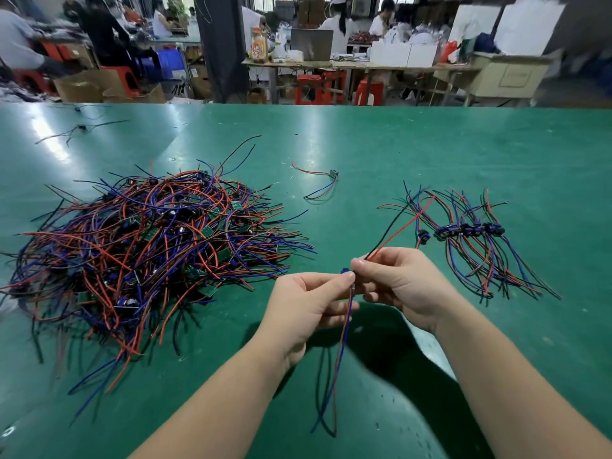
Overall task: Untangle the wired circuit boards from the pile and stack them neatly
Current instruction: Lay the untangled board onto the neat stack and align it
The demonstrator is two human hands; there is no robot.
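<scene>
Two bare hands meet above the near edge of the desk [430,154], a broad surface covered in smooth, glossy green matting that throws back pale glare. Between them is one small wired circuit board [346,271], mostly hidden by fingertips. The left hand [308,306] pinches it between thumb and forefinger, palm turned inward, the other fingers loosely curled. The right hand [400,283] faces it, thumb and forefinger nipping a thin red and black wire pair [404,223] that rises stiffly up and to the right. From the board, a few blue, red and black leads [334,359] hang down in long, slack loops. Both forearms are bare and reach in from the near edge.

One large pile [145,253] fills the left half of the desk: a low, bristly mound of thin plastic-coated wires in red, blue and black, with small flat green boards and dark round parts showing through. Its count is beyond telling.

One sorted row [463,231] lies toward the right edge, boards side by side with wires fanned toward the far and near edges; there are roughly five or six, overlapped too much for a sure count.

One single board [333,174] with curved leads lies alone mid-desk, between pile and row. Some stray dark wires [79,129] lie near the far left corner.
</scene>
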